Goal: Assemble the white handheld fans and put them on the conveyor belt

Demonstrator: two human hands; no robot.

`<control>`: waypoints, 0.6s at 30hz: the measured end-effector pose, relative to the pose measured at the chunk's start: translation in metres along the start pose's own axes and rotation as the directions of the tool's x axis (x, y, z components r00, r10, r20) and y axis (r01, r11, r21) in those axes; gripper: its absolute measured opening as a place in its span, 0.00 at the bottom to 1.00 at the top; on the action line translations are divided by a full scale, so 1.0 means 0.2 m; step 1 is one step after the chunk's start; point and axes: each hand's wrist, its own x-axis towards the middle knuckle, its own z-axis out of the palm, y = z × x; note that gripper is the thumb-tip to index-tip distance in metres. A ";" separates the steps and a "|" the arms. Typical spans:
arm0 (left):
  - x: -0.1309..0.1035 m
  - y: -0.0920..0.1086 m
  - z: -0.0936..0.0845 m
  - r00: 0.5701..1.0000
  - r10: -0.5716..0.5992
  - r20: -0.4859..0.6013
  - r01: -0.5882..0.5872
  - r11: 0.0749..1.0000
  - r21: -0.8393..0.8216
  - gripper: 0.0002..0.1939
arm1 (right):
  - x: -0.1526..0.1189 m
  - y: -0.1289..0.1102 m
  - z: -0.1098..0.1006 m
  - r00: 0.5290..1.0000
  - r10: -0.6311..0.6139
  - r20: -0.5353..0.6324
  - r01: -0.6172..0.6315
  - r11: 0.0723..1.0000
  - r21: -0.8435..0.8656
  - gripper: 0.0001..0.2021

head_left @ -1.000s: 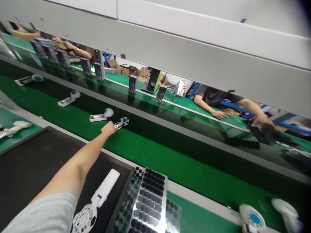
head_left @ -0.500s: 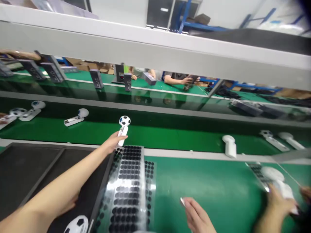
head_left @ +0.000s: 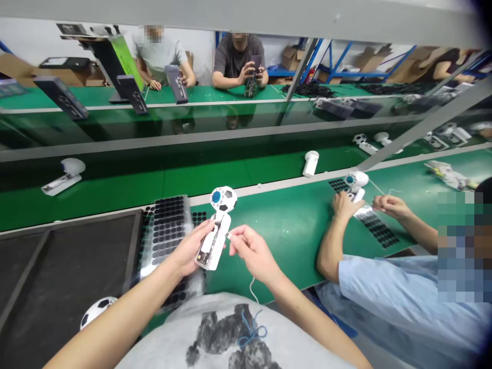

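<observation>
My left hand is closed on a white device with a round football-patterned head and an open body showing parts inside. The device leans slightly to the right above the bench. My right hand pinches the small white end of a cable against the device's right side; the cable hangs down below that hand. Sheets of round black pads lie on the green bench behind and left of my left hand.
Black trays fill the left, with another football-patterned device beside my left forearm. White devices rest on the green belt ahead. A co-worker's hands work at the right. People sit across the line, beyond a slanted metal post.
My left hand has brought the device back from the belt edge toward me. My right hand has moved up and left with the cable end to the device's side. The view has turned rightward and down.
</observation>
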 end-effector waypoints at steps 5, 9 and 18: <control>-0.02 -0.05 0.04 0.996 0.083 0.014 -0.083 0.995 0.052 0.09 | -0.03 0.00 -0.02 0.999 -0.026 0.039 0.025 0.999 0.020 0.07; -0.05 -0.04 0.05 0.990 0.137 0.016 -0.138 0.973 0.184 0.14 | -0.05 -0.01 -0.05 0.998 0.002 0.063 0.002 0.997 -0.074 0.07; -0.07 -0.07 0.07 0.995 0.098 -0.009 -0.089 0.935 0.344 0.23 | -0.05 0.02 -0.07 0.988 0.036 0.150 -0.025 0.997 -0.071 0.07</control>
